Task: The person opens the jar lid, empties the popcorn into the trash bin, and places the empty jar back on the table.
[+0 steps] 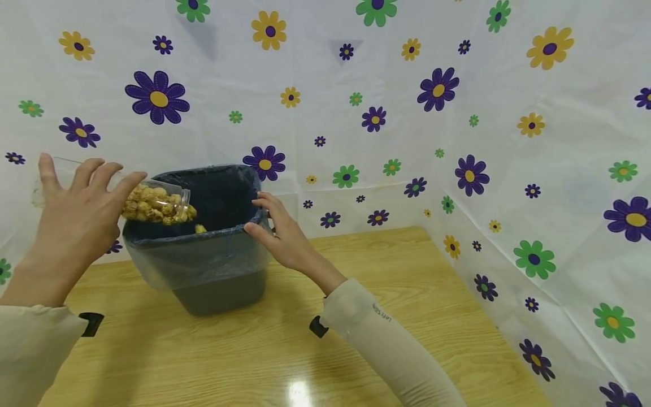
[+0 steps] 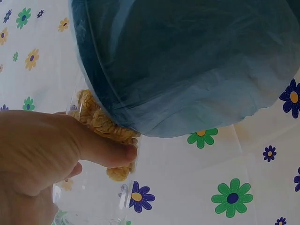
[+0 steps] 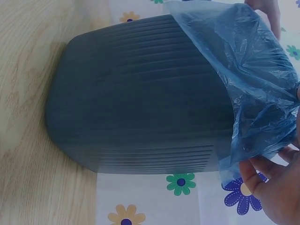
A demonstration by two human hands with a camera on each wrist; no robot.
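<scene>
My left hand [image 1: 81, 217] grips a clear plastic jar [image 1: 185, 200] from above, tipped so its mouth points over the bin. Caramel-coloured popcorn [image 1: 147, 204] fills the mouth end, and one loose piece [image 1: 200, 229] shows just past it, by the bin's near rim. In the left wrist view, the thumb [image 2: 110, 152] lies along the jar wall. The grey trash bin [image 1: 218, 297] stands on the table, lined with a translucent bluish bag [image 1: 198, 263] folded over its rim. My right hand [image 1: 285, 234] holds the bin's right rim through the bag, thumb outside. The bin's bottom inside is hidden.
The wood-grain table [image 1: 407, 305] runs up to a white flower-printed sheet [image 1: 315, 68] behind the bin. Another patterned sheet [image 1: 569, 186] borders the table on the right. Both forearms wear light sleeves [image 1: 386, 339], with dark wrist straps [image 1: 318, 327] beneath.
</scene>
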